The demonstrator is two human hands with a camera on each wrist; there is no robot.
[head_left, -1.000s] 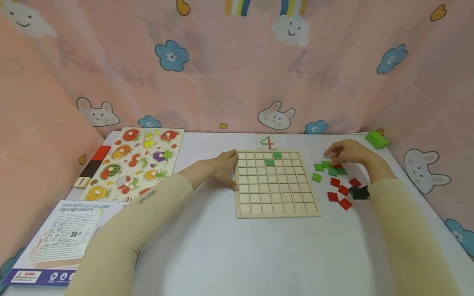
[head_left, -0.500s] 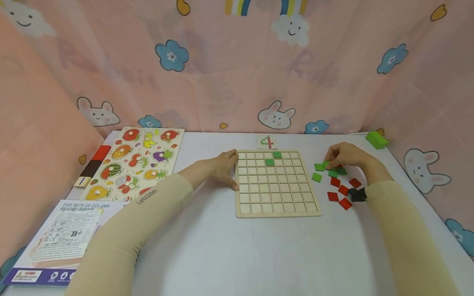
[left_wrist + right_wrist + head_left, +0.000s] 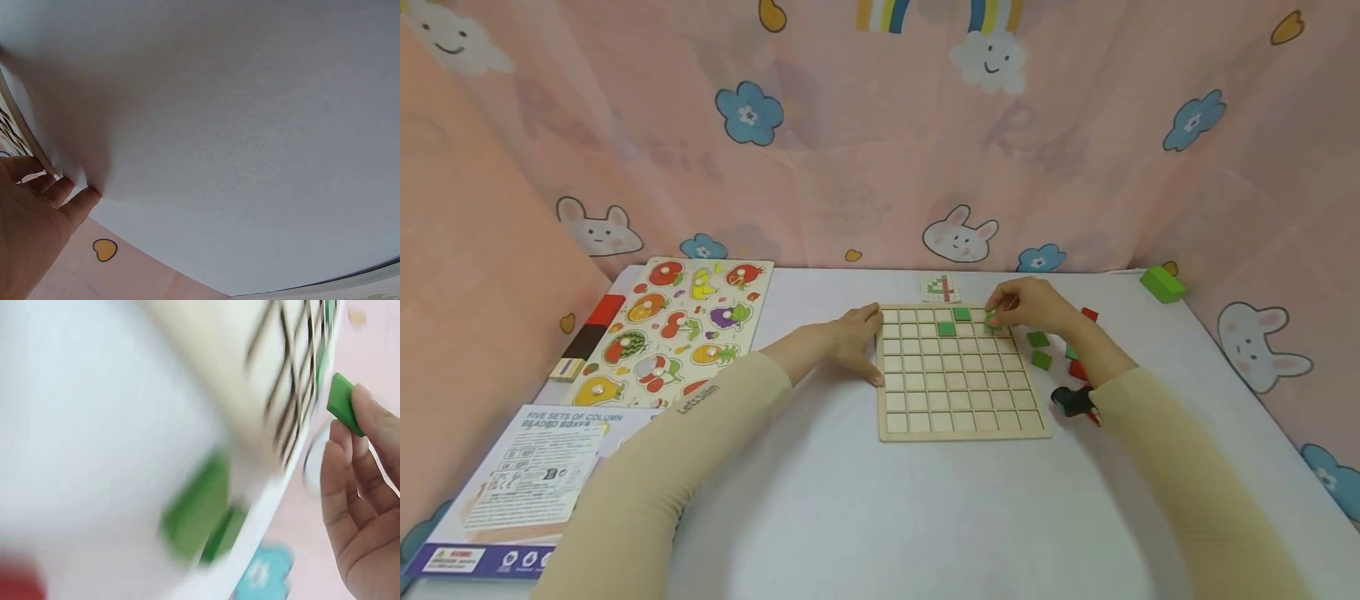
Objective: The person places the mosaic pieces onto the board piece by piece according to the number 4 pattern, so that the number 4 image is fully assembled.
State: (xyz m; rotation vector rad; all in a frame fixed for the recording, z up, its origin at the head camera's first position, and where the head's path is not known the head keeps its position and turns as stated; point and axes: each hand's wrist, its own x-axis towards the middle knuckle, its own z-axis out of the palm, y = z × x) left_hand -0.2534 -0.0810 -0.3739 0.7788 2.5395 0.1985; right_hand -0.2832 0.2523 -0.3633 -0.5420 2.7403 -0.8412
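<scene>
A pale wooden grid board lies on the white table. Two green square tiles sit in cells near its far edge. At the board's left edge rests my left hand, fingers fairly straight and thumb spread; in the left wrist view the fingertips reach the board edge and table. My right hand is over the board's far right corner. Between its thumb and fingers it pinches another green tile, plainly seen in the right wrist view. A small pattern card lies behind the board.
Loose green tiles and red tiles lie right of the board, partly behind my right arm. A green block stands at the far right corner. At left are a fruit puzzle board, coloured blocks and a printed box.
My right hand has picked a green tile from the loose ones and carried it left, over the board's far right corner. My left hand has stayed in place.
</scene>
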